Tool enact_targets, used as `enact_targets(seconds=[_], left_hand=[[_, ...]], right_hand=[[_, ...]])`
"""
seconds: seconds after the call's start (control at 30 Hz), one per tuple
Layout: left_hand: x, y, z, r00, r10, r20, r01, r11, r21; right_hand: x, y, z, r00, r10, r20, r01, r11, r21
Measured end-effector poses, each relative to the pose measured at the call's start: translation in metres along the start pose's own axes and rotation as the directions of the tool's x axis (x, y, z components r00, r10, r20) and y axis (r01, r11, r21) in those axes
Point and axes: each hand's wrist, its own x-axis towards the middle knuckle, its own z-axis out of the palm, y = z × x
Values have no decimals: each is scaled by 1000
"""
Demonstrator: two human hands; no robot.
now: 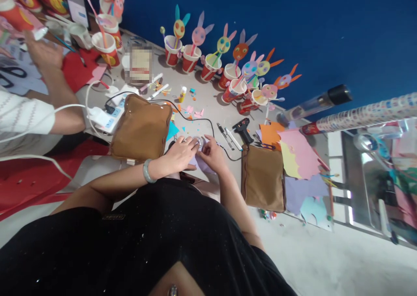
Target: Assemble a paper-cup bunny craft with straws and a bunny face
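My left hand point(180, 153) lies palm down near the table's front edge, its fingers stretched toward a small clear, shiny round thing point(199, 142) whose kind I cannot make out. A sheet of purple paper point(204, 164) shows below and between both hands. On the right side of the paper, my right hand point(213, 155) has its fingers bent in a pinch. What sits between those fingertips is too small to tell. A piece of blue paper point(172, 131) and colored scraps lie just beyond my left hand.
Red paper cups point(211, 72) with paper rabbit figures line the blue wall. A black glue gun point(243, 131), pens point(225, 136) and a glue stick point(182, 94) lie ahead. Brown cushions point(140, 126) flank me. Colored paper point(299, 154) is at right; another person's hand point(44, 54) is at left.
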Motion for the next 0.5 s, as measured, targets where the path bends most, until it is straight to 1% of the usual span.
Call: enact_targets(seconds=[0.1, 0.2, 0.33, 0.43, 0.5], left_hand=[[-1, 0, 0, 1000, -10, 20, 10, 1000, 10], [-1, 1, 1, 1000, -7, 29, 6, 1000, 23], [1, 0, 5, 1000, 9, 20, -10, 999, 31], [3, -2, 9, 999, 30, 16, -31, 999, 30], [4, -4, 12, 999, 35, 36, -36, 999, 20]], right_hand=[[-10, 6, -3, 999, -50, -17, 52, 989, 138], [-24, 9, -7, 993, -89, -83, 102, 982, 158], [-41, 13, -24, 986, -109, -124, 116, 992, 49], [-43, 19, -48, 975, -112, -191, 95, 991, -96], [-39, 26, -64, 961, -107, -256, 50, 974, -219]])
